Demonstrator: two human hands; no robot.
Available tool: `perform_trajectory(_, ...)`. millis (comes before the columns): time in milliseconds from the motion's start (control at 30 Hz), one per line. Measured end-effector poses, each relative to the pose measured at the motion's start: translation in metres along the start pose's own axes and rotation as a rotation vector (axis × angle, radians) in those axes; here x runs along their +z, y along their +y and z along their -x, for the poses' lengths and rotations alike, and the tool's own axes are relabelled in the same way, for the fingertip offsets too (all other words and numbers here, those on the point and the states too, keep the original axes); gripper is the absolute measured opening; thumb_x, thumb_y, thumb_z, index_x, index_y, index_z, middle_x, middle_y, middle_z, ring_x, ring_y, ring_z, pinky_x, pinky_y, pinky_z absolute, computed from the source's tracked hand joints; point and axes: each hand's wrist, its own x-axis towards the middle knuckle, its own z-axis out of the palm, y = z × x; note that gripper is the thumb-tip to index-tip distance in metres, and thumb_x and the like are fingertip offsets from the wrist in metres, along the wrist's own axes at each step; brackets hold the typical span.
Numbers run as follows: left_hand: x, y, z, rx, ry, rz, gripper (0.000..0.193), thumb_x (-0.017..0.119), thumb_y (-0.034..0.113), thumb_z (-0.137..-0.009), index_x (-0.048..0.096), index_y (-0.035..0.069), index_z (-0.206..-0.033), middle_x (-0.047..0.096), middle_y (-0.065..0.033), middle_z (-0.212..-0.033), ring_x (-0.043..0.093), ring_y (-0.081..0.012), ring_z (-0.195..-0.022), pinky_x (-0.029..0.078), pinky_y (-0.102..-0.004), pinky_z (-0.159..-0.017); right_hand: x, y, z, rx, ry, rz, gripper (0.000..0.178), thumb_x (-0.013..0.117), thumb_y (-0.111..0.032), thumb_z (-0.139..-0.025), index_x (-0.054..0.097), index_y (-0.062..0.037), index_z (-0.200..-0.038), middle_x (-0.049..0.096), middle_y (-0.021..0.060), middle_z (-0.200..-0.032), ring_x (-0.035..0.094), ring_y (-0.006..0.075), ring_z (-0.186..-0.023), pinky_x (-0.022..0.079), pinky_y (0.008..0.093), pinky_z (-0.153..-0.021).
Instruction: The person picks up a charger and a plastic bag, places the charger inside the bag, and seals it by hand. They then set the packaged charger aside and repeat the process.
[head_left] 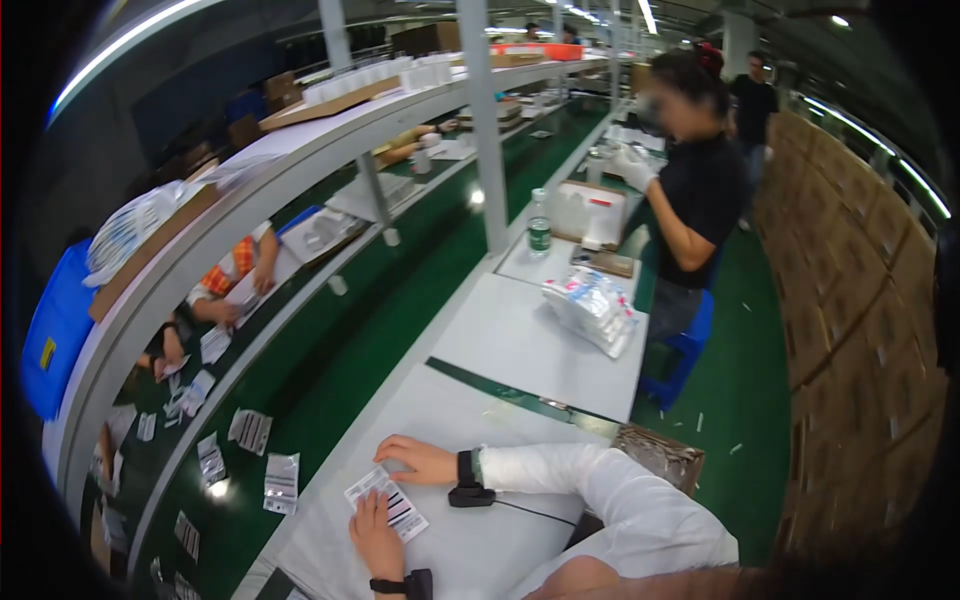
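A flat white printed packet [408, 517] with dark stripes lies on the white tabletop in front of me. My left hand [377, 537] rests on its near left part, fingers stretched out over the surface. Beside the packet's upper edge is my right hand [422, 461], its thumb and fingers apart, fingertips close to the packet's far corner. I cannot tell whether those fingertips touch it. Each wrist wears a black band with a small black box, and a cable [535, 513] runs from the right one.
A green conveyor belt [345, 340] carrying several silver packets [281, 484] runs along my left. Ahead, clear plastic bags [592, 308] and a bottle [540, 222] stand on the bench near a gloved co-worker [690, 170]. An open carton [655, 455] is at my right; stacked cartons [850, 300] stand farther right.
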Motion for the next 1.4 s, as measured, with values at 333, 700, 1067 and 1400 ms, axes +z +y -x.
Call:
perform_trajectory(333,-0.005,0.004,-0.001,-0.079,0.022,0.011,0.055,0.053,-0.002,-0.077,0.059,0.013,-0.129,0.053,-0.0056,-0.140,0.044,-0.0270,-0.134,0.031,-0.0473,-0.108,-0.001,0.006,-0.006,0.086,-0.044,0.011,0.052,0.071,-0.018,-0.083,0.052,-0.0031,-0.129,0.052,0.0166,-0.128,0.049,0.0334,-0.121,0.043,0.0400,-0.102)
perform_trajectory(700,-0.007,0.013,0.006,-0.132,-0.002,-0.041,0.059,0.056,0.000,-0.076,0.059,0.021,-0.130,0.051,0.0021,-0.142,0.044,-0.0203,-0.133,0.034,-0.0443,-0.106,-0.080,0.136,-0.183,0.172,0.013,0.529,0.070,0.073,-0.030,-0.080,0.046,-0.0038,-0.139,0.037,0.0250,-0.146,0.041,0.0429,-0.131,0.036,0.0437,-0.110)
perform_trajectory(1067,-0.004,0.017,-0.013,-0.144,0.040,0.002,0.050,0.058,0.006,-0.080,0.063,0.024,-0.126,0.056,0.0070,-0.136,0.048,-0.0151,-0.127,0.036,-0.0381,-0.102,-0.093,0.308,-0.325,0.346,0.187,0.902,0.065,0.077,-0.037,-0.075,0.055,-0.0266,-0.135,0.030,0.0230,-0.151,0.043,0.0436,-0.130,0.043,0.0465,-0.104)
perform_trajectory(1400,0.006,0.020,-0.024,-0.127,0.062,0.021,0.050,0.059,0.006,-0.079,0.063,0.024,-0.125,0.056,0.0075,-0.135,0.050,-0.0140,-0.124,0.036,-0.0365,-0.099,-0.123,0.271,-0.302,0.156,0.217,-0.177,0.035,0.064,-0.009,-0.089,0.060,-0.0125,-0.124,0.058,0.0098,-0.121,0.059,0.0216,-0.106,0.050,0.0304,-0.091)
